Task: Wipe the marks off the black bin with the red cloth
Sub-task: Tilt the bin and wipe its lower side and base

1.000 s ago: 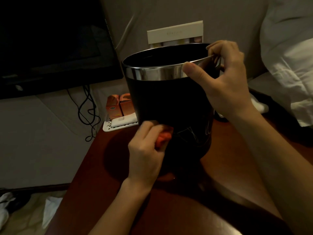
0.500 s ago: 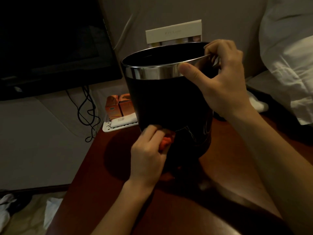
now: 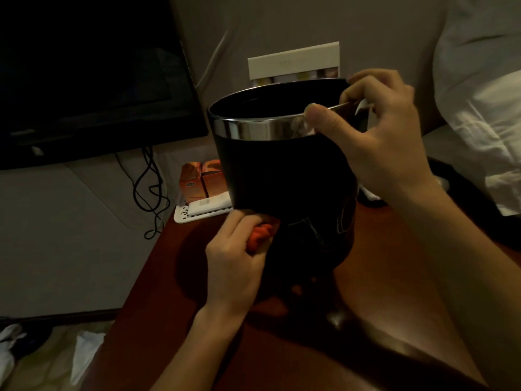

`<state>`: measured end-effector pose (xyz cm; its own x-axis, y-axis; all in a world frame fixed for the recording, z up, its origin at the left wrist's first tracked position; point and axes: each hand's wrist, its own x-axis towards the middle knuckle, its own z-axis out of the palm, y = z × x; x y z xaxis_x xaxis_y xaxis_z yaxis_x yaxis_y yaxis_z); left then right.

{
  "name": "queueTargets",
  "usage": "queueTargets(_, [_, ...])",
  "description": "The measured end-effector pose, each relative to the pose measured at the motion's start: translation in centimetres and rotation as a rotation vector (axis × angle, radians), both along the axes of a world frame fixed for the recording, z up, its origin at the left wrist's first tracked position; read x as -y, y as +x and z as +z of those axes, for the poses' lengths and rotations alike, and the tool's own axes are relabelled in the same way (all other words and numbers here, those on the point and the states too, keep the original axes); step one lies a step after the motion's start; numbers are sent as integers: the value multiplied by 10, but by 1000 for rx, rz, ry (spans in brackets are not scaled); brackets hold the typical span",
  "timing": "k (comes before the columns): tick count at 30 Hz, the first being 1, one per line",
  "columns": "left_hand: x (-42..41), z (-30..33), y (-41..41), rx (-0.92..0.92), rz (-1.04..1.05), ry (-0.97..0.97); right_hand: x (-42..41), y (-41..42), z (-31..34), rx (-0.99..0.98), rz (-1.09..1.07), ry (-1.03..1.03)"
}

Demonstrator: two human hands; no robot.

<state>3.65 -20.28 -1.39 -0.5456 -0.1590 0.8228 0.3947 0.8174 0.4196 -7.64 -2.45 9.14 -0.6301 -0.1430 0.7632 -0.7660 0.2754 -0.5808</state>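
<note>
A black bin (image 3: 282,176) with a shiny metal band round its rim stands tilted on the dark red table (image 3: 174,334). Faint white chalk-like marks (image 3: 315,230) show low on its front side. My right hand (image 3: 377,142) grips the rim at the right, thumb on the metal band and fingers curled inside. My left hand (image 3: 234,261) holds the bunched red cloth (image 3: 260,234) and presses it against the lower left of the bin, just left of the marks. Most of the cloth is hidden in my fist.
A dark monitor (image 3: 93,80) stands at the left with black cables (image 3: 149,187) hanging below. Orange boxes (image 3: 200,179) and a white tray (image 3: 203,211) sit behind the bin. A pale card (image 3: 293,63) leans at the back; white bedding (image 3: 479,108) lies right.
My left hand with the cloth has shifted slightly up and right along the bin's lower side. The right hand keeps its grip on the rim.
</note>
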Motion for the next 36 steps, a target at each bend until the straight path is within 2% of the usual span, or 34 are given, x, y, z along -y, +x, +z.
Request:
queueTargets(3, [7, 3, 4, -59, 81, 48, -4, -5, -2, 8, 37, -75])
queueTargets(7, [16, 0, 2, -33, 118, 128, -10, -18, -8, 75, 79, -106])
queueTargets(11, [12, -8, 0, -7, 39, 27, -6, -17, -8, 25, 103, -133])
queueTargets(15, [5, -6, -4, -2, 73, 46, -4, -12, -7, -1, 88, -115])
queueTargets(17, [13, 0, -3, -51, 128, 109, -5, -12, -5, -5, 85, -103])
queueTargets(20, [39, 7, -2, -106, 181, 370, -5, -12, -5, -9, 85, -108])
queueTargets(22, [48, 12, -1, -112, 199, 429, -4, -12, -5, -3, 96, -118])
queueTargets(30, [2, 47, -30, -180, 106, 303, 0, -9, -6, 20, 142, -155])
queueTargets(33, [-13, 26, -35, -178, 124, 184, 1, -9, -7, 12, 132, -170])
queueTargets(36, [-12, -1, -31, -93, 106, 21, 2, -9, -7, -1, 103, -162])
